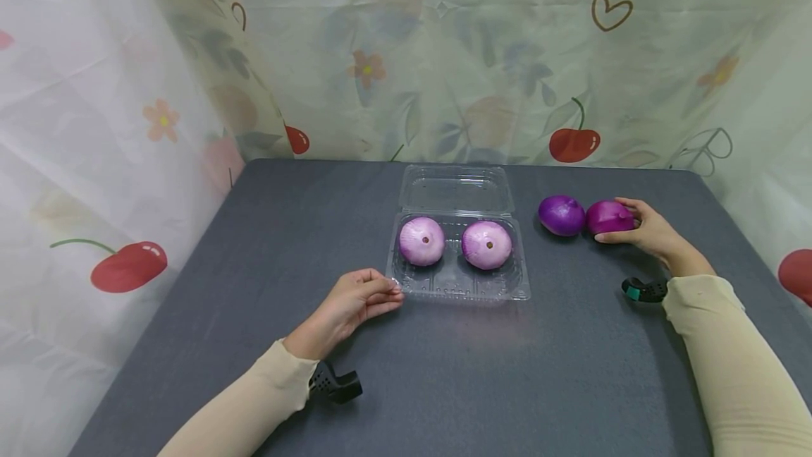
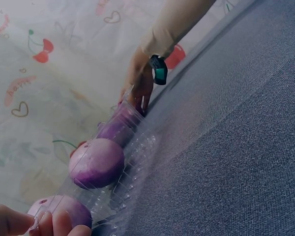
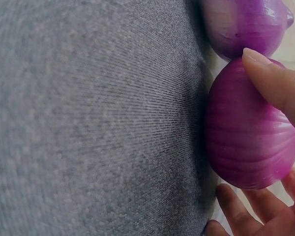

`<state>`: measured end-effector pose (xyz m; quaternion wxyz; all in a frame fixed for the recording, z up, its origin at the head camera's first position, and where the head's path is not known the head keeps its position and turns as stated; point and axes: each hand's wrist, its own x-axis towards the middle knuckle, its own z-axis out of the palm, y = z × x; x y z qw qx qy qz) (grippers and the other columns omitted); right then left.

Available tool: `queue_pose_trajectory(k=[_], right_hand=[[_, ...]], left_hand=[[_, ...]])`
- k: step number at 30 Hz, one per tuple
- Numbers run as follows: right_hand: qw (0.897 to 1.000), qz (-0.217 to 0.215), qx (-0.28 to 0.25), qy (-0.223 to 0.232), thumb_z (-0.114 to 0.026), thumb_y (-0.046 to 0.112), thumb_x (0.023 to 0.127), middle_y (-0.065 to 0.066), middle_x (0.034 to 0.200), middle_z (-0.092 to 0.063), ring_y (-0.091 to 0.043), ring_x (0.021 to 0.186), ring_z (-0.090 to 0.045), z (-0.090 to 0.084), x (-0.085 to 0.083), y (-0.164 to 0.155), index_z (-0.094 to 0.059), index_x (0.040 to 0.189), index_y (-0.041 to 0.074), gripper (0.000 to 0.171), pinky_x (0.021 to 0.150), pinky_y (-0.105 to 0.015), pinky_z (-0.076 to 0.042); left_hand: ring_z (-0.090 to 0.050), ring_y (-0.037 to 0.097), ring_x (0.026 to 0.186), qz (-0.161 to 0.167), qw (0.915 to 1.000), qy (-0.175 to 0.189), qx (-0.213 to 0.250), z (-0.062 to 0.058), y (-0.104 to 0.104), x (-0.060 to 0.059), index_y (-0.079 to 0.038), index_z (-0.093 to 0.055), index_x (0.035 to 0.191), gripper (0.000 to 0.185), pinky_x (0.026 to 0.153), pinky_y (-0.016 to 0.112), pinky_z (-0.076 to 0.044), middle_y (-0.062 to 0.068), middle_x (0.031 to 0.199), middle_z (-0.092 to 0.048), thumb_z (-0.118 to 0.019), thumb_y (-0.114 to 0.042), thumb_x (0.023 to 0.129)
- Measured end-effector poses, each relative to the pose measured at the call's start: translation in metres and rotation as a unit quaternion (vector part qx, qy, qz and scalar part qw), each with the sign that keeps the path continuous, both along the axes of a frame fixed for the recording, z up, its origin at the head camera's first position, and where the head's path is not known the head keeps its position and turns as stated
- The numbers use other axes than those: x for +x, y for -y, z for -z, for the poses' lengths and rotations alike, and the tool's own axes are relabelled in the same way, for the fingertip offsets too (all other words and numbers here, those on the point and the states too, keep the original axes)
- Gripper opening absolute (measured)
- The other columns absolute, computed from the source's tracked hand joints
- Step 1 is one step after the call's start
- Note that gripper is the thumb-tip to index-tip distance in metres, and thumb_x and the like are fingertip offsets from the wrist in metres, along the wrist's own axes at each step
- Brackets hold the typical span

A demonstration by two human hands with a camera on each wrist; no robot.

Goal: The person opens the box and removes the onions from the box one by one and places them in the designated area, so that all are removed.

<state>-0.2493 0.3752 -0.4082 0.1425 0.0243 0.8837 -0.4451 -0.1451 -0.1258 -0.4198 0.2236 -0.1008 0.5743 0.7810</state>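
At right of frame, the right hand (image 1: 650,231) is curling around a purple onion (image 1: 609,217); the left hand (image 1: 355,302) is pinching the clear tray's (image 1: 457,288) corner, seemingly steadying it.

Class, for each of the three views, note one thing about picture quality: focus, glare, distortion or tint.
Head view: sharp, evenly lit, table edges splay from wide-angle distortion. Left wrist view: bluish tint, fingertips soft, clear tray glints. Right wrist view: onion crisp, cloth at left blurs.
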Motion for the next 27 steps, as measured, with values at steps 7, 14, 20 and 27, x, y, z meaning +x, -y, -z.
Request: queue_pose_trajectory(k=[7,14,20,27], right_hand=[[1.0,-0.002,-0.005,0.004,-0.076,0.028,0.084,-0.036,0.154,-0.006,-0.053,0.138,-0.014,0.0,-0.0003,-0.001,0.0,0.154,0.005,0.106,0.111,-0.068,-0.024],[1.0,-0.003,-0.005,0.009,-0.075,0.028,0.084,-0.036,0.154,-0.005,-0.052,0.138,-0.014,-0.0013,0.0002,-0.0009,0.001,0.154,0.005,0.106,0.111,-0.069,-0.023],[1.0,-0.003,-0.005,0.006,-0.075,0.028,0.085,-0.036,0.153,-0.006,-0.052,0.138,-0.015,-0.0013,0.0011,-0.0003,0.001,0.154,0.005,0.106,0.111,-0.068,-0.023],[1.0,0.006,-0.017,-0.003,-0.074,0.028,0.086,-0.033,0.156,-0.004,-0.051,0.14,-0.014,0.0001,0.0,-0.001,0.002,0.154,0.007,0.105,0.112,-0.068,-0.021]], left_hand=[[-0.07,0.017,0.078,-0.008,1.0,-0.001,-0.002,0.0012,-0.0011,-0.0006,0.0,-0.059,0.084,0.009,0.079,0.034,-0.061,0.01,0.08,-0.069,-0.057,0.005,0.091],[-0.07,0.018,0.078,-0.01,0.9999,0.005,-0.002,0.0006,-0.0017,-0.0013,-0.002,-0.059,0.082,0.011,0.08,0.035,-0.061,0.01,0.08,-0.069,-0.057,0.005,0.092],[-0.07,0.017,0.079,-0.006,1.0,-0.005,0.003,0.0,-0.0012,0.0003,0.001,-0.059,0.084,0.006,0.081,0.035,-0.06,0.01,0.081,-0.069,-0.059,0.004,0.09],[-0.07,0.017,0.079,0.009,0.9996,-0.025,0.014,0.002,0.0006,0.0018,-0.003,-0.06,0.08,0.012,0.081,0.034,-0.06,0.009,0.081,-0.068,-0.058,0.005,0.09]])
